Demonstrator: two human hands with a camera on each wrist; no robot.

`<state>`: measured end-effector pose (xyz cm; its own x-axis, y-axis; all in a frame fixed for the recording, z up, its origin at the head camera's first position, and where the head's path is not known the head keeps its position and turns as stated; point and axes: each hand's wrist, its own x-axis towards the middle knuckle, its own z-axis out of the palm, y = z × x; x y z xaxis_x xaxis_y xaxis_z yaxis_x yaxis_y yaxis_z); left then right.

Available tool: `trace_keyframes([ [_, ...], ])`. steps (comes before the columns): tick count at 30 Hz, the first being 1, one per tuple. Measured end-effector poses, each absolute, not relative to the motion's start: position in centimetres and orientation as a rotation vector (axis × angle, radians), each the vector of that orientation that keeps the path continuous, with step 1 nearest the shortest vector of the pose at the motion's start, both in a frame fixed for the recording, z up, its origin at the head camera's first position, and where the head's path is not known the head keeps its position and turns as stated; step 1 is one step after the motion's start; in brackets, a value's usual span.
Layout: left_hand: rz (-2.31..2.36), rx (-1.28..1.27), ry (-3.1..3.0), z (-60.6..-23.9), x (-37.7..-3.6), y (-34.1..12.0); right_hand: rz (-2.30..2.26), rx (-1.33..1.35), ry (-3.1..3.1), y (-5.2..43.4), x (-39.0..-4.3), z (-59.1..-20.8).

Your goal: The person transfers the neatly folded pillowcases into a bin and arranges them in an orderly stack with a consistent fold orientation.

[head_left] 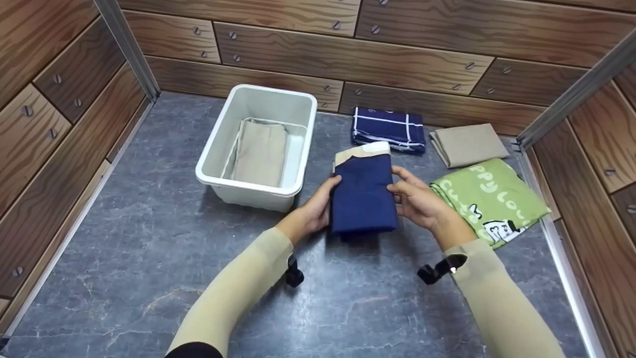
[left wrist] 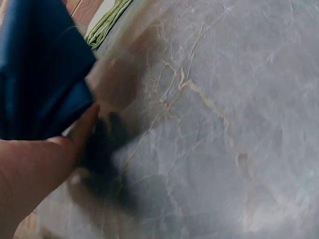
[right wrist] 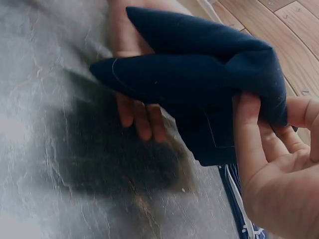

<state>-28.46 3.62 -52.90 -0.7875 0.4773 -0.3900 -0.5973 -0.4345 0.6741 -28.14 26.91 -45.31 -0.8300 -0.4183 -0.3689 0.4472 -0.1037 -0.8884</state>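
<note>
Both hands hold a folded navy cloth (head_left: 365,194) with a beige and white band along its far end. My left hand (head_left: 318,206) grips its left side, thumb on top. On the opposite side my right hand (head_left: 420,199) pinches the edge between thumb and fingers. In the right wrist view the folded layers of the navy cloth (right wrist: 199,74) hang apart at the near end, above the floor and its shadow. The left wrist view shows the left hand (left wrist: 40,169) under a corner of the cloth (left wrist: 40,74).
A white bin (head_left: 253,199) stands to the left with a folded beige cloth (head_left: 261,154) inside. Behind the hands lies a navy cloth with white lines (head_left: 387,129). A beige folded cloth (head_left: 469,144) and a green printed cloth (head_left: 492,199) lie at right. Wood-patterned walls (head_left: 298,49) enclose the floor.
</note>
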Motion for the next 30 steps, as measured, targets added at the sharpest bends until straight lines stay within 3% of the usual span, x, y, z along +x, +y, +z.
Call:
trace_keyframes([
  [30,2.051,-0.257,1.494,-52.6,-28.8,2.5,-1.640,0.179,2.039,29.6,-27.7,-48.2],
])
